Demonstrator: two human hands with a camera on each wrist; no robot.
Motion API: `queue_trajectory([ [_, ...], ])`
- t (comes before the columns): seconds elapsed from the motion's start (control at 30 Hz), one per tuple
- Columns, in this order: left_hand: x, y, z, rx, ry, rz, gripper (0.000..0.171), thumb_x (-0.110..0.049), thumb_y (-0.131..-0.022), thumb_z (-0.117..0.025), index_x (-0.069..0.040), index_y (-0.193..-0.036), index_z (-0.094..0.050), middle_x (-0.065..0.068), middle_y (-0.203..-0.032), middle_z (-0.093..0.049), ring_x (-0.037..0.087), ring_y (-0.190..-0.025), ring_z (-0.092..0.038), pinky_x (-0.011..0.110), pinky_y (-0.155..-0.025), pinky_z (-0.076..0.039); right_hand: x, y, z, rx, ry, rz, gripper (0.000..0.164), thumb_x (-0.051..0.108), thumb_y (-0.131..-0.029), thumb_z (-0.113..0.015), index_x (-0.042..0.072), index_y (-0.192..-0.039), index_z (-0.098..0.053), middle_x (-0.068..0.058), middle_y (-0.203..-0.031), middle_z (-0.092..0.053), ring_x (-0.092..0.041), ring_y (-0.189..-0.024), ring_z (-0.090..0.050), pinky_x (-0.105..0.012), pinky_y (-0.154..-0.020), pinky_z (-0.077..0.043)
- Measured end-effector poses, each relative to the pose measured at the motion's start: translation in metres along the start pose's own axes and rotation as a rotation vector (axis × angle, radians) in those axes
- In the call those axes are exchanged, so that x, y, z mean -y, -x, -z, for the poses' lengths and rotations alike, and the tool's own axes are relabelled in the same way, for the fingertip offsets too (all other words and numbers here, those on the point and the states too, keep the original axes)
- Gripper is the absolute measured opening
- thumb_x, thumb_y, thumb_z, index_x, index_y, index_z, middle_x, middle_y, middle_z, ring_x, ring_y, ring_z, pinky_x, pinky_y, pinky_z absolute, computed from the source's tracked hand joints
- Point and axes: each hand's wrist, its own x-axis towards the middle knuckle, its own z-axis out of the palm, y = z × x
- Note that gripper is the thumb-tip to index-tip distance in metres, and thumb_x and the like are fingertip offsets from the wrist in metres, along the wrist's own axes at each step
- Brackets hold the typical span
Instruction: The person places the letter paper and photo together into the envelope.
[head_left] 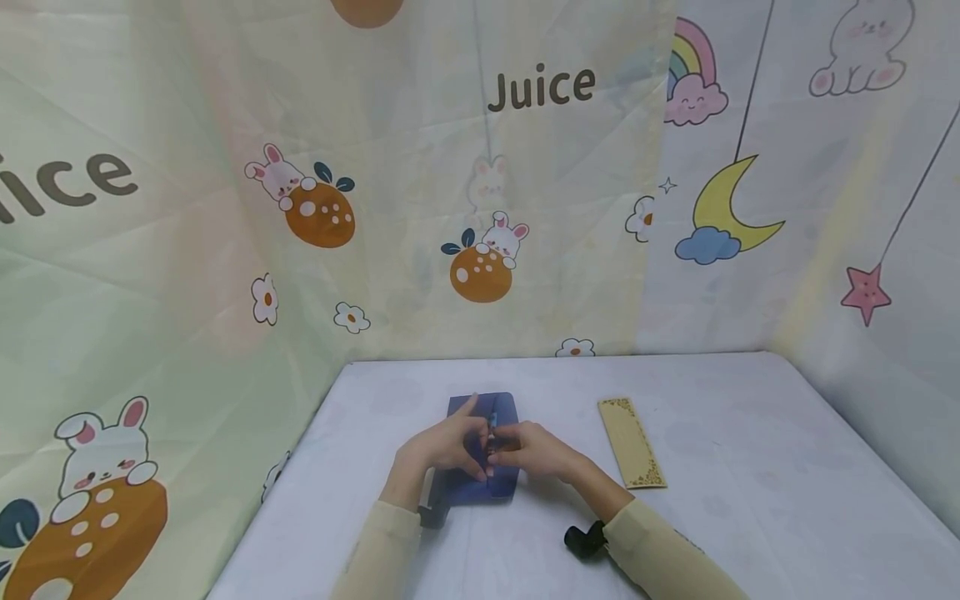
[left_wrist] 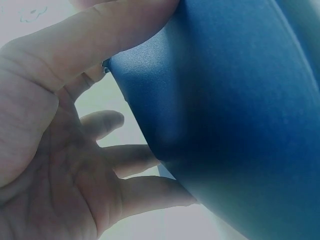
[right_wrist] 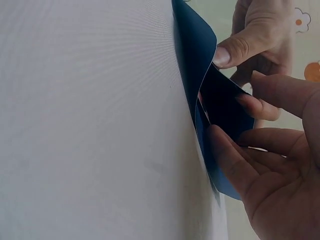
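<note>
A dark blue envelope (head_left: 459, 406) with a flap lies on the white table, its mouth spread apart. My left hand (head_left: 448, 442) pinches the edge of its mouth; in the left wrist view the thumb (left_wrist: 115, 30) lies over the blue sheet (left_wrist: 240, 100). From the other side my right hand (head_left: 538, 450) grips the mouth, thumb and fingers at the edge in the right wrist view. Inside the opening (right_wrist: 225, 100) a thin, pale pinkish sliver shows; what it is I cannot tell. The hands hide the envelope's middle.
To the right of the envelope lies a tan card (head_left: 632, 442) with ornate brown corners. A black wrist camera (head_left: 585, 540) sits at the right sleeve. Printed curtains (head_left: 412, 275) stand behind the table and along its sides.
</note>
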Motion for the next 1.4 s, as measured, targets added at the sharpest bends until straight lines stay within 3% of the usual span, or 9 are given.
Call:
queue_trajectory([
  [0.3, 0.002, 0.000, 0.000, 0.001, 0.000, 0.001, 0.043, -0.024, -0.066, -0.098, -0.031, -0.089, -0.062, 0.013, -0.176, -0.009, 0.046, -0.155, -0.031, 0.060, -0.119, -0.040, -0.001, -0.001, -0.001, 0.016, -0.050, -0.009, 0.051, 0.021, -0.098, -0.071, 0.003, -0.144, -0.057, -0.018, -0.144, -0.064, -0.033, -0.125, -0.068, -0.051, -0.104, -0.056],
  [0.43, 0.001, 0.000, 0.000, 0.007, 0.001, 0.010, 0.042, -0.027, -0.066, -0.098, -0.031, -0.088, -0.062, 0.013, -0.176, -0.008, 0.048, -0.155, -0.030, 0.062, -0.119, -0.038, -0.004, -0.001, 0.001, 0.001, -0.037, -0.017, 0.050, 0.023, -0.099, -0.071, 0.007, -0.144, -0.058, -0.015, -0.140, -0.067, -0.032, -0.125, -0.068, -0.051, -0.105, -0.055],
  [0.77, 0.000, -0.001, 0.002, 0.011, -0.008, 0.014, 0.042, -0.029, -0.065, -0.098, -0.032, -0.087, -0.061, 0.013, -0.176, -0.009, 0.048, -0.156, -0.027, 0.064, -0.121, -0.033, -0.005, 0.005, 0.017, -0.111, 0.006, -0.072, 0.065, 0.029, -0.097, -0.072, -0.001, -0.150, -0.050, -0.022, -0.152, -0.055, -0.043, -0.139, -0.054, -0.061, -0.111, -0.047],
  [1.1, -0.001, -0.002, 0.001, 0.016, 0.002, 0.041, 0.043, -0.028, -0.065, -0.098, -0.031, -0.087, -0.062, 0.013, -0.176, -0.011, 0.048, -0.157, -0.024, 0.068, -0.120, -0.032, -0.009, 0.012, 0.043, -0.217, -0.038, -0.183, 0.068, 0.041, -0.095, -0.074, 0.012, -0.152, -0.051, -0.019, -0.150, -0.058, -0.043, -0.137, -0.056, -0.063, -0.110, -0.047],
  [1.4, -0.002, -0.001, 0.001, 0.013, 0.005, 0.049, 0.042, -0.027, -0.066, -0.098, -0.030, -0.087, -0.062, 0.014, -0.176, -0.011, 0.048, -0.157, -0.023, 0.067, -0.121, -0.031, -0.013, 0.016, 0.061, -0.267, -0.030, -0.226, 0.061, 0.037, -0.098, -0.070, 0.016, -0.152, -0.052, -0.020, -0.152, -0.056, -0.043, -0.141, -0.051, -0.063, -0.112, -0.045],
])
